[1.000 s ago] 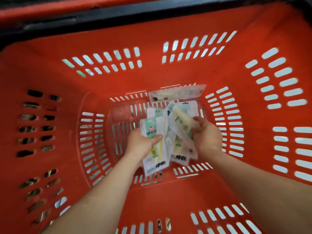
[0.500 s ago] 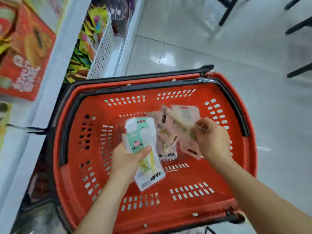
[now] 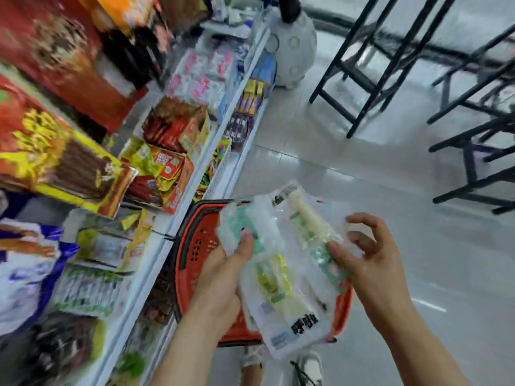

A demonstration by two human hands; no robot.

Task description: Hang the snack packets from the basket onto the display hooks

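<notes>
Clear plastic snack packets (image 3: 281, 291) printed green and yellow are held above the red plastic basket (image 3: 195, 246). The left hand (image 3: 220, 277) has a thumb-over grip on one bunch, and the right hand (image 3: 370, 263) pinches another. Pick-up seems complete; next, find a hook, none discernible on the blurred shelves (image 3: 178, 168) left of the basket, and thread one packet's hole.
</notes>
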